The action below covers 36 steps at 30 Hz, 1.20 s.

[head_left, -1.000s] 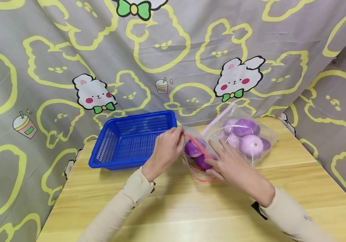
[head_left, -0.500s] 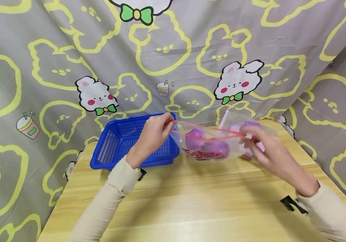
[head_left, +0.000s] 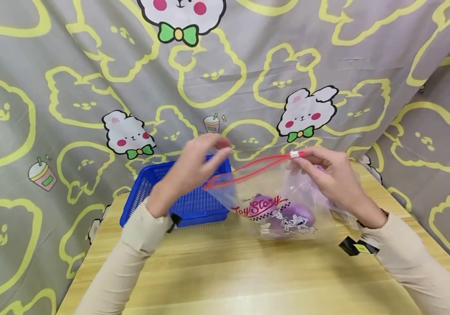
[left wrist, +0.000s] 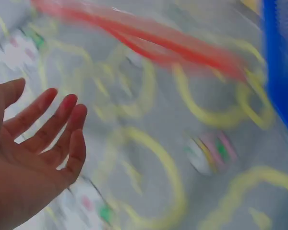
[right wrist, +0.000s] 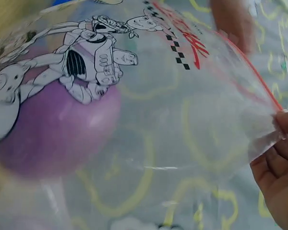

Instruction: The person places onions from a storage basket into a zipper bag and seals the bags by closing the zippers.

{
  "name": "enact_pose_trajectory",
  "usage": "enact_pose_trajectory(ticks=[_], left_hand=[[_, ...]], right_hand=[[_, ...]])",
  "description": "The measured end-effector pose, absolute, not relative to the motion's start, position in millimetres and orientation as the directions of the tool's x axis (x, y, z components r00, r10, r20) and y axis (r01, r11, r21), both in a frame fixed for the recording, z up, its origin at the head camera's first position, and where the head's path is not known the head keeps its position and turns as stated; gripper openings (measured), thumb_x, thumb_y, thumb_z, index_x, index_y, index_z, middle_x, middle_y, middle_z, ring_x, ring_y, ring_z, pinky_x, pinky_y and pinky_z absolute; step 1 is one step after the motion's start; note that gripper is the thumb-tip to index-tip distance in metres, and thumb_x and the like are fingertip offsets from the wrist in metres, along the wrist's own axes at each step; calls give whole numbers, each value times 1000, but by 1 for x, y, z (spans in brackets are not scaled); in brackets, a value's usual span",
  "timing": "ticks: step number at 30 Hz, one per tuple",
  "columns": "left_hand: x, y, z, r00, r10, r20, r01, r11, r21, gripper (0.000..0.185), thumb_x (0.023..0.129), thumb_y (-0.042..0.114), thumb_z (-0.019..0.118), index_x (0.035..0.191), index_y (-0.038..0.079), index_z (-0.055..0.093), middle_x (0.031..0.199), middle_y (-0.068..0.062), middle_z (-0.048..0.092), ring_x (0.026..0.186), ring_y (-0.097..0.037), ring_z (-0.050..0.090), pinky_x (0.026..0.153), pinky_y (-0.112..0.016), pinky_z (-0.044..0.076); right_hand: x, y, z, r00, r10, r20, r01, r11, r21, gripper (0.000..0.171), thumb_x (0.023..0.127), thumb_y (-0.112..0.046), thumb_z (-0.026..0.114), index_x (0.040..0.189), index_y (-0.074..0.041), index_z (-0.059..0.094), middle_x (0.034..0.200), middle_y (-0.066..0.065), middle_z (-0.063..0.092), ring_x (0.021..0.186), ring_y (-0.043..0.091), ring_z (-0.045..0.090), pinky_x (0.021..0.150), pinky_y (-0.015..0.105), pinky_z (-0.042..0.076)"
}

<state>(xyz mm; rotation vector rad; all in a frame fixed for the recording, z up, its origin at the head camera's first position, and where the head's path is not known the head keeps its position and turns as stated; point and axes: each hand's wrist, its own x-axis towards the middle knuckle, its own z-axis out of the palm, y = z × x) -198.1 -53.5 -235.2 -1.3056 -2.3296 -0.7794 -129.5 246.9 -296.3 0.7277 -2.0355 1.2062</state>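
Observation:
In the head view my right hand (head_left: pixel 333 179) pinches the top corner of a clear zipper bag (head_left: pixel 287 188) at its white slider (head_left: pixel 295 154). The bag has a red zip edge, "Toy Story" lettering and cartoon figures printed on it. Round purple things (head_left: pixel 303 216), onion-like, lie at its bottom. The red mouth gapes toward the left. Beside that mouth, my left hand (head_left: pixel 195 168) holds nothing; its fingers are loosely bent and apart from the red strip (left wrist: pixel 173 45) in the left wrist view. In the right wrist view, thumb and fingers (right wrist: pixel 273 167) grip the film.
A blue perforated plastic basket (head_left: pixel 130 197) stands at the left, partly behind my left hand. Behind my right hand lies a second clear bag (head_left: pixel 344 214) with purple things, mostly hidden. A patterned grey curtain (head_left: pixel 248 87) rises at the back of the wooden table (head_left: pixel 228 271).
The bag's mouth was stretched between both hands half a second ago. My left hand has let go of its side. The right hand has lifted its corner, and the bag hangs more upright.

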Motion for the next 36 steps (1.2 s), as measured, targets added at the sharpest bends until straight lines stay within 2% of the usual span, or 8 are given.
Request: enact_pose_trajectory(ticks=[2, 5, 10, 14, 23, 26, 30, 36], left_hand=[[-182, -33, -233, -423, 715, 557, 903, 385, 191, 26, 102, 25, 58, 119, 6, 67, 114, -5, 68, 109, -18, 61, 97, -36, 47], [-168, -6, -234, -316, 768, 558, 931, 365, 25, 28, 103, 29, 56, 120, 10, 67, 113, -1, 68, 105, -16, 61, 90, -33, 46], [-162, 12, -241, -223, 777, 589, 906, 388, -169, 18, 103, 25, 56, 104, 13, 69, 92, 4, 65, 83, -13, 57, 71, -28, 38], [-163, 10, -247, -184, 790, 585, 899, 377, -225, 14, 102, 21, 58, 97, 13, 68, 90, 3, 64, 82, -15, 57, 69, -28, 37], [-166, 7, -249, -177, 800, 574, 933, 322, -161, 14, 102, 22, 57, 101, 13, 69, 89, 5, 63, 79, -12, 54, 69, -27, 35], [-166, 5, -250, -181, 804, 566, 940, 311, -142, 14, 102, 21, 57, 101, 13, 69, 89, 5, 63, 79, -11, 53, 70, -26, 35], [-166, 2, -254, -192, 808, 557, 940, 315, -134, 14, 102, 21, 57, 100, 12, 68, 88, 4, 63, 79, -12, 54, 71, -27, 38], [-170, -6, -262, -231, 805, 547, 938, 334, -96, 13, 101, 20, 59, 100, 11, 69, 85, 3, 62, 76, -13, 52, 69, -27, 40]], right_hand=[[-129, 236, -290, -610, -181, 771, -752, 439, -492, 22, 89, 11, 65, 104, -3, 74, 86, 3, 75, 73, 9, 69, 59, 14, 47], [-129, 222, -284, -584, -242, 775, -765, 482, -427, 21, 90, 10, 64, 104, -3, 73, 85, 0, 74, 75, 10, 68, 65, 15, 48], [-124, 215, -282, -578, -282, 766, -746, 564, -354, 15, 87, 8, 68, 98, -2, 74, 81, -1, 73, 68, 5, 61, 59, 14, 44], [-123, 215, -284, -585, -328, 741, -752, 562, -344, 15, 88, 7, 69, 96, -4, 75, 78, -4, 72, 59, 3, 54, 49, 15, 36], [-117, 216, -286, -567, -321, 759, -760, 558, -332, 21, 88, 6, 68, 101, -8, 76, 79, -7, 73, 60, 1, 54, 49, 15, 32], [-115, 218, -289, -571, -299, 765, -761, 543, -355, 23, 88, 7, 68, 103, -7, 77, 80, -7, 74, 64, 2, 60, 47, 15, 31], [-112, 221, -293, -575, -261, 775, -759, 525, -386, 25, 86, 10, 70, 104, -6, 76, 82, -5, 74, 70, 4, 65, 51, 15, 38], [-113, 225, -297, -578, -210, 789, -738, 547, -395, 25, 83, 10, 72, 101, -5, 77, 82, -3, 75, 70, 4, 62, 57, 16, 40]])
